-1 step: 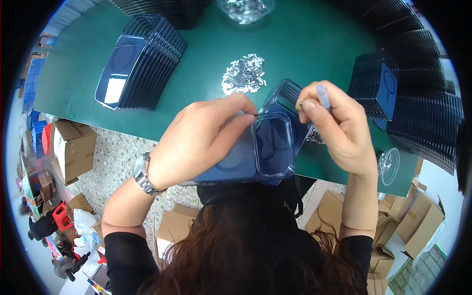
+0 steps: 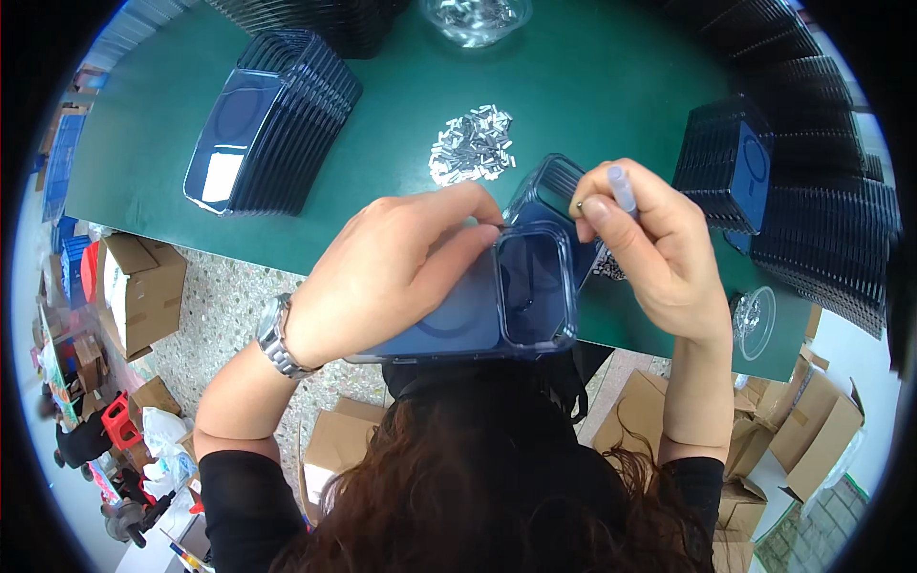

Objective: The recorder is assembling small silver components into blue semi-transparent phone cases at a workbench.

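Observation:
A dark blue, see-through phone case with a large camera cutout frame lies across my front, near the table edge. My left hand, a metal watch on its wrist, pinches the case at the upper edge beside the cutout; whether a small part is also between those fingertips is hidden. To the right, my right hand is closed around a slim pen-like tool with a pale translucent end, its dark tip showing at the thumb. That tip is apart from the held case. Behind, more cases lie on the table.
Small metallic pieces lie piled on the green table. Stacked cases stand at left and right. One clear bowl is at the far side, another clear container at the right. Cardboard boxes sit on the floor.
The held phone case has tilted and shifted very slightly. My right hand has moved a touch to the left with the tool still in it.

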`<state>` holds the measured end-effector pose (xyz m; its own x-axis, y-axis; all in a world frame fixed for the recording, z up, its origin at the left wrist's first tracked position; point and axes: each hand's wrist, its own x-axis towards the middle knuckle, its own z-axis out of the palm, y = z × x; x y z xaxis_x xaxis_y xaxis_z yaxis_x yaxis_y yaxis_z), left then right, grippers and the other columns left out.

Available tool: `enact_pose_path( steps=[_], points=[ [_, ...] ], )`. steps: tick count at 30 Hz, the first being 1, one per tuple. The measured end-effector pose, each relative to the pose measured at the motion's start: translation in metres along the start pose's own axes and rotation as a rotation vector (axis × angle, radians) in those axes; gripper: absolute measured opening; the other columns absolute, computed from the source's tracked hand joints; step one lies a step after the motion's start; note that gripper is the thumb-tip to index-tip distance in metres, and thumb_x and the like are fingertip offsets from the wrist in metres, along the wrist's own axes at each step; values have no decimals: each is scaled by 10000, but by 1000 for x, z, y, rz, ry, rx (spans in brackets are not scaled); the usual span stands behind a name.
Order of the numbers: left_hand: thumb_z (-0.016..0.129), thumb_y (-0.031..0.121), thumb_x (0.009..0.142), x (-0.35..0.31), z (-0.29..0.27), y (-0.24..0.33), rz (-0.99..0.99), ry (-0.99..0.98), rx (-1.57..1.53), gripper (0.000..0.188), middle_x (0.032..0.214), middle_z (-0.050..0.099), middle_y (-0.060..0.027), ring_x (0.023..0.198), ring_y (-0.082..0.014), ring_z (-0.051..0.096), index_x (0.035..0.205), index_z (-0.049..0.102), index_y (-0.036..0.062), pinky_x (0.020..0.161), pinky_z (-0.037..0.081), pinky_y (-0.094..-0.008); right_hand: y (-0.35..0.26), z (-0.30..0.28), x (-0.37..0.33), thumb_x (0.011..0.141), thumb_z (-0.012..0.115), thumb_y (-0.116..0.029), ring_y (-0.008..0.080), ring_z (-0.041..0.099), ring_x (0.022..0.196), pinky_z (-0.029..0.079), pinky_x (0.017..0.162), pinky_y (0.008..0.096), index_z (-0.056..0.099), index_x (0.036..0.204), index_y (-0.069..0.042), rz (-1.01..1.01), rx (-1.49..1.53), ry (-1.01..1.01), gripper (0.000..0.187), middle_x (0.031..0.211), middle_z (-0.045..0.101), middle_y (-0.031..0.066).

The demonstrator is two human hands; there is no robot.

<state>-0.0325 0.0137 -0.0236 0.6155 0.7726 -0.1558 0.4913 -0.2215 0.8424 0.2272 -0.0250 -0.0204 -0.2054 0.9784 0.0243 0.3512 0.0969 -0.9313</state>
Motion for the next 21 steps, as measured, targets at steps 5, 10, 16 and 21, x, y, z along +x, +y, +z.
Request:
enact_pose_path(
  steps=[5, 10, 16, 21],
  points=[
    [612, 143, 1105, 12, 0, 14, -80, -165, -231, 164, 897, 664, -6, 826, -62, 554, 1116, 683, -4, 759, 501, -272, 0, 4, 3, 917, 705, -15, 321, 665, 734, 530, 653, 385, 680, 1037, -9, -358, -392, 70, 122, 872, 681, 135],
    [577, 125, 1122, 23, 5, 19, -10, -191, -272, 189, 986, 662, -1, 912, -56, 533, 1220, 678, -1, 835, 484, -245, -10, -9, 7, 832, 737, 67, 272, 678, 757, 536, 665, 348, 669, 967, 13, -491, -533, 25, 161, 885, 700, 124],
    [577, 123, 1122, 25, 11, 14, 59, -135, -189, 242, 1018, 678, 3, 919, -54, 542, 1310, 678, 10, 842, 496, -248, -19, -14, 11, 750, 763, 64, 298, 710, 786, 558, 674, 360, 681, 958, 11, -534, -682, -41, 229, 895, 714, 124],
    [594, 141, 1119, 19, 11, 17, 1, -127, -244, 268, 1027, 685, 9, 918, -42, 544, 1343, 675, 18, 839, 504, -248, -10, -11, 10, 767, 757, 79, 265, 714, 793, 551, 670, 330, 694, 973, 12, -514, -588, -22, 226, 900, 724, 109]
  ],
)
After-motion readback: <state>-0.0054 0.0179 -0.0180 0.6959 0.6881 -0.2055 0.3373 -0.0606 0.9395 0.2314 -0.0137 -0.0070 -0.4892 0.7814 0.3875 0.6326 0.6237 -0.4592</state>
